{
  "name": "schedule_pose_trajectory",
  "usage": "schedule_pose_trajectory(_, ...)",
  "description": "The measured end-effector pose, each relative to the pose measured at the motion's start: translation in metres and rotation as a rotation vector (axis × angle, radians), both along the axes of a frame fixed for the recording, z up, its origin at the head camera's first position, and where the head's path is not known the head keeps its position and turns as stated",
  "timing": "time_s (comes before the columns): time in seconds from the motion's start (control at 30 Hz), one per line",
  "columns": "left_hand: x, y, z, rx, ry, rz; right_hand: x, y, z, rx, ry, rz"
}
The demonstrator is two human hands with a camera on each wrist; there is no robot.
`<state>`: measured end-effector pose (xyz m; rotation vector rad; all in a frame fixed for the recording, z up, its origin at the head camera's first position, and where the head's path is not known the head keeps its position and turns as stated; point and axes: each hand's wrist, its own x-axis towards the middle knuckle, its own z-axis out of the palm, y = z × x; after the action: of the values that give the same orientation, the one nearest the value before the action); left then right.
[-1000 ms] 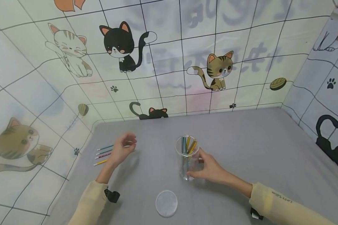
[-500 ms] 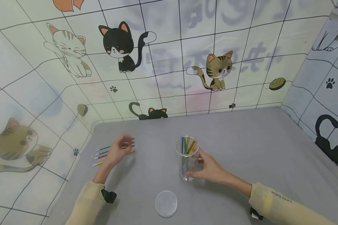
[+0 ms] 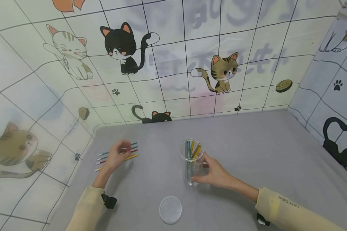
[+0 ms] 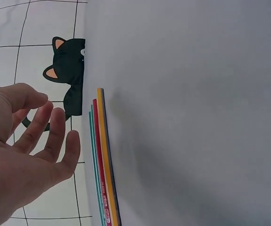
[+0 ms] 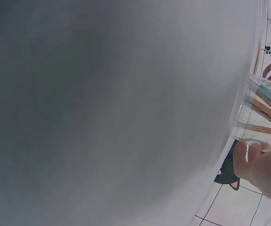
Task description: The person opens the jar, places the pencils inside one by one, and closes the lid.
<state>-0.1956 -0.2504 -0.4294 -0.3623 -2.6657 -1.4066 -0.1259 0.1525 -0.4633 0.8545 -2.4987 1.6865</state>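
Observation:
Several pencils, teal, red and yellow, lie roughly side by side on the grey table at the left; a yellow pencil point(image 3: 132, 157) is closest to the front. Over them is my left hand point(image 3: 116, 156), hiding their middles; in the left wrist view the hand point(image 4: 36, 141) has loosely bent fingers holding nothing, apart from the red pencil point(image 4: 97, 141). My right hand point(image 3: 215, 172) grips a clear cup point(image 3: 188, 173) from its right side, thumb near the base. The cup stands upright with teal and yellow pencils point(image 3: 194, 150) in it, also visible in the right wrist view.
A round translucent lid point(image 3: 170, 210) lies flat in front of the cup. The grey table point(image 3: 248, 144) is bordered at the back and sides by a cat-patterned sheet point(image 3: 173, 77).
My left hand has drawn back leftward over the lying pencils, uncovering their right ends. The right hand and the cup have stayed in place.

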Motion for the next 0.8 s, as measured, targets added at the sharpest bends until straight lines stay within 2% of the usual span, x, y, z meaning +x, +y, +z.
schedule_pose_trajectory(0.23,0.012,0.005,0.016,-0.010,0.011,-0.029,0.000,0.000,0.001,0.007,-0.021,-0.001)
schedule_pose_trajectory(0.33,0.007,0.000,0.008,-0.019,0.001,-0.016,0.000,0.000,0.001,0.013,-0.025,-0.001)
schedule_pose_trajectory(0.5,-0.006,-0.014,-0.013,-0.049,-0.010,0.002,0.000,-0.001,0.001,0.009,-0.022,0.004)
schedule_pose_trajectory(0.67,-0.009,-0.018,-0.019,-0.005,-0.041,-0.002,0.000,0.000,0.001,0.004,-0.018,0.006)
schedule_pose_trajectory(0.8,-0.010,-0.018,-0.021,-0.024,-0.078,0.014,0.001,0.000,0.001,0.002,-0.015,0.008)
